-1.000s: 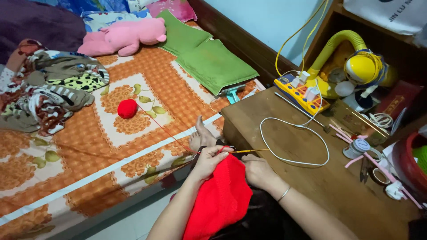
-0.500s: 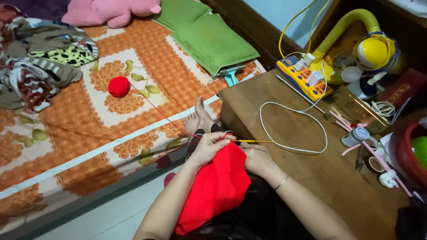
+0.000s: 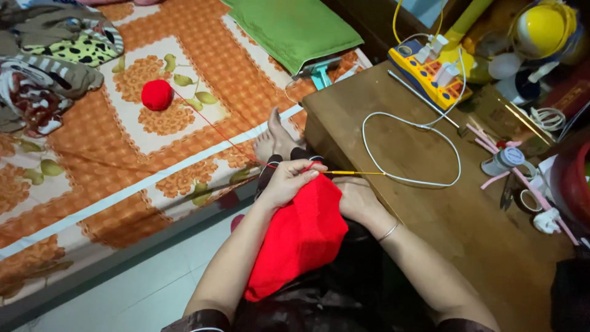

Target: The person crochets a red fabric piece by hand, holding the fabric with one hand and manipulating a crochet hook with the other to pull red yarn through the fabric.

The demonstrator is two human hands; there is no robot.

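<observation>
A piece of red knitted fabric [image 3: 298, 237] hangs over my lap. My left hand [image 3: 287, 181] grips its top edge, with red yarn running over the fingers. My right hand [image 3: 356, 198] holds the fabric's right side and a thin yellow needle [image 3: 359, 173] that points right over the wooden table. The red yarn strand [image 3: 212, 127] leads up left to a red yarn ball [image 3: 157, 94] lying on the orange floral bedspread [image 3: 92, 178]. My bare feet [image 3: 273, 140] rest on the bed's edge.
A wooden table [image 3: 430, 203] on the right carries a white cable loop [image 3: 410, 147], a yellow power strip [image 3: 429, 72], a yellow helmet [image 3: 544, 27], scissors and small items. A green folded cloth [image 3: 294, 27] and crumpled clothes [image 3: 46, 64] lie on the bed. Pale floor tiles [image 3: 135, 295] below.
The view has dropped and drawn closer to my hands. My hands stay on the red fabric and needle, with only small finger movement. The yarn ball has not moved on the bed.
</observation>
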